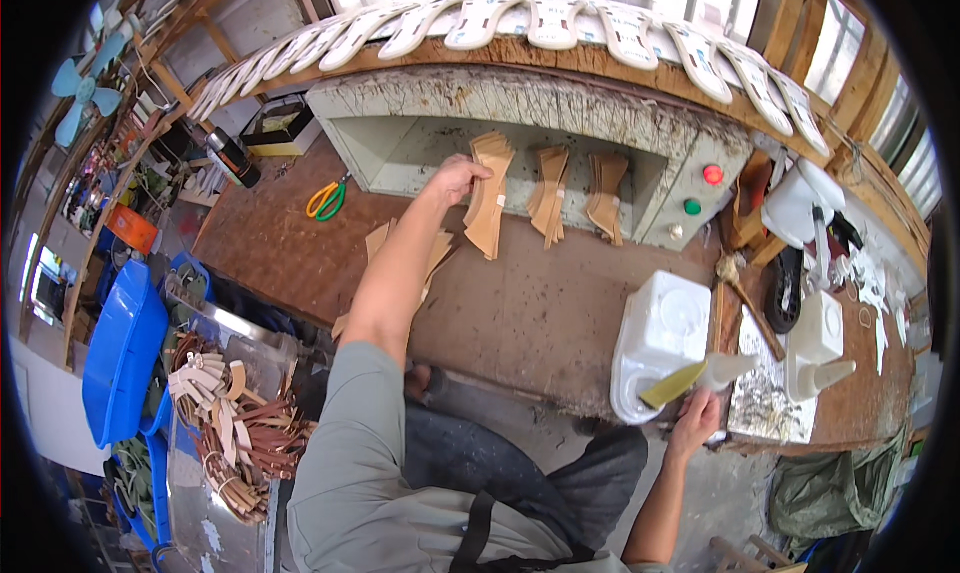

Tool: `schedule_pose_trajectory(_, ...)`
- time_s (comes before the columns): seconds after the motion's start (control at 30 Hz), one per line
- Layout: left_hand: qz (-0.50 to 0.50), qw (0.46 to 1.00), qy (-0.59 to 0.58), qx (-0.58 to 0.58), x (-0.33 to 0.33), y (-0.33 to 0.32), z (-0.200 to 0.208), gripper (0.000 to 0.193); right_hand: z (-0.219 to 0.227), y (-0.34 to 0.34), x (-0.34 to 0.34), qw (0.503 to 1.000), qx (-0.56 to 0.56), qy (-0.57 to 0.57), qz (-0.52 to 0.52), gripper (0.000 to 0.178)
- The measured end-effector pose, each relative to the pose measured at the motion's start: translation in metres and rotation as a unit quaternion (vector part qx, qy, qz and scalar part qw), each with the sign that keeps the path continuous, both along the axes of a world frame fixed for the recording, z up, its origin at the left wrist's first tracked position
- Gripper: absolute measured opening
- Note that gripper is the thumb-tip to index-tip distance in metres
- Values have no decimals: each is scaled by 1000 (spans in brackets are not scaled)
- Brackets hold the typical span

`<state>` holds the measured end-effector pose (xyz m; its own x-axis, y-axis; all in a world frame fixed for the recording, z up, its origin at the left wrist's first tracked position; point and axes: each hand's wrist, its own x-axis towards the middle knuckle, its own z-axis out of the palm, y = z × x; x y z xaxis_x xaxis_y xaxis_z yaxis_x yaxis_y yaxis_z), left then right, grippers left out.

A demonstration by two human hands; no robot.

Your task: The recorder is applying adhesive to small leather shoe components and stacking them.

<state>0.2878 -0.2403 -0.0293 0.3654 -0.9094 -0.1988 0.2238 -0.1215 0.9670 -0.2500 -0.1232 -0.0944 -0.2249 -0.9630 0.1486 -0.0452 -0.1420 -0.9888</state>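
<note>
My left hand reaches forward and grips the edge of a fanned stack of tan strips with flared ends, in front of the open grey box. Two similar tan stacks, a middle one and a right one, lean at the box's opening. More tan pieces lie partly hidden under my left forearm. At the table's front right, my right hand has curled fingers; what they hold is unclear. Just above it, a flat yellow-green piece lies across a white plastic container, beside a translucent cone.
The grey box carries a red button and a green one. White shaped plates line the shelf above. Orange-and-green scissors lie at left. Leather straps pile near a blue bin. Another white container stands right.
</note>
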Motion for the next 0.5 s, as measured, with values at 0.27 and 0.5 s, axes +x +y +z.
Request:
schedule_pose_trajectory(0.27, 48, 990, -72, 108, 28, -52, -34, 40, -24, 0, 5, 964, -115, 229, -71, 27)
schedule_pose_trajectory(0.5, 27, 883, -447, 145, 51, -13, 1, 101, -30, -6, 8, 963, -116, 229, -80, 25)
